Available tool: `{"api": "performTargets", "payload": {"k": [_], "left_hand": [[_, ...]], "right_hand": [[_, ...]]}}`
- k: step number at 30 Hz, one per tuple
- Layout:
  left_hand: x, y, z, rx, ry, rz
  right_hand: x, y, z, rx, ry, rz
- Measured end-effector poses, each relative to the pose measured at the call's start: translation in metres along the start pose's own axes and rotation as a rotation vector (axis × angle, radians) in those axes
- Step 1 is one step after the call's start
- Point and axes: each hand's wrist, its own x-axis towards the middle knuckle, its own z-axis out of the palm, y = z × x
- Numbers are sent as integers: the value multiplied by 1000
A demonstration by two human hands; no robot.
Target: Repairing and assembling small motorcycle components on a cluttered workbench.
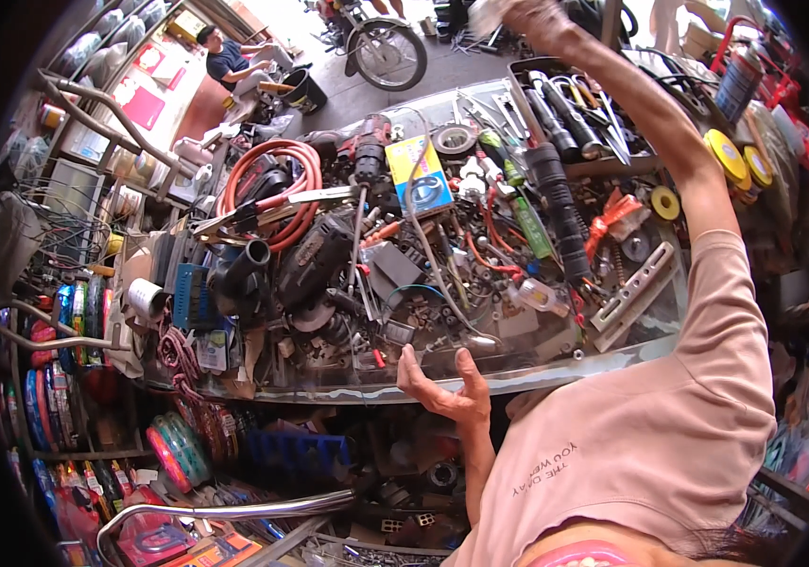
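Observation:
My left hand point(450, 389) is held up at the near edge of a cluttered glass-topped bench point(367, 391). Its thumb and fingers are apart, with nothing between them. Just beyond the fingertips lies the end of a thin grey cable point(442, 283). My right arm stretches far across the bench, and my right hand point(539, 26) is at the top edge of the view. Motion smears its fingers, so whether it holds anything cannot be made out. Under that forearm a tray holds several wrenches and dark-handled tools point(565, 113).
The bench bears a coiled orange hose point(305, 180), a black angle grinder point(315, 260), a red drill point(367, 151) and a yellow-blue box point(420, 175). A bent metal tube point(234, 510) juts out at lower left. Beyond are a seated person point(234, 61) and a motorcycle point(386, 52).

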Motion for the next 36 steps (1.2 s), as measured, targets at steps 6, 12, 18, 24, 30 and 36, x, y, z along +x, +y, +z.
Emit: {"api": "performTargets", "payload": {"k": [6, 12, 18, 24, 30, 36], "left_hand": [[2, 16, 18, 6, -26, 19], [2, 6, 11, 56, -23, -36], [4, 9, 11, 86, -41, -73], [3, 10, 13, 81, -9, -93], [5, 11, 12, 68, -43, -75], [7, 8, 11, 79, -34, -40]], "right_hand": [[45, 41, 86, 473, -112, -240], [15, -110, 40, 852, 275, -497], [49, -187, -5, 998, -126, -285], [48, -227, 1, 970, -257, -304], [36, -227, 2, 918, -198, -316], [39, -216, -2, 916, -289, -439]]}}
